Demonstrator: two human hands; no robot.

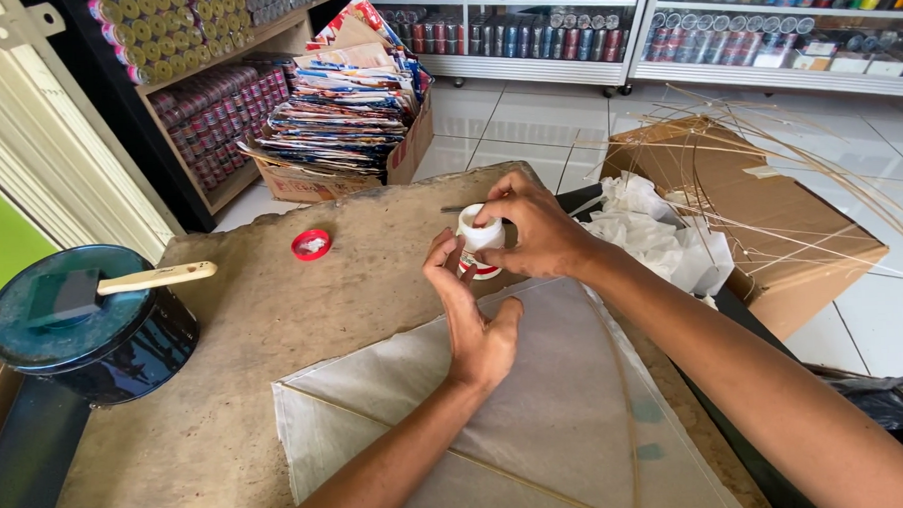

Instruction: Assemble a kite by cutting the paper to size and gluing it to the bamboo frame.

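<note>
I'm seeing the right hand (531, 231) gripping the small white jar (478, 241) near the worktop's (226, 392) far edge, left hand (469, 318) loose, fingertips touching it, red lid (311, 245) lying apart.

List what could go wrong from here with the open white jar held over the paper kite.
1. The white jar is uncapped, its red lid lying apart on the table; tipped by the right hand, it might spill onto the paper kite.
2. The left hand rests on the kite, so pressing could crease the thin paper or bend its thin stick frame.
</note>
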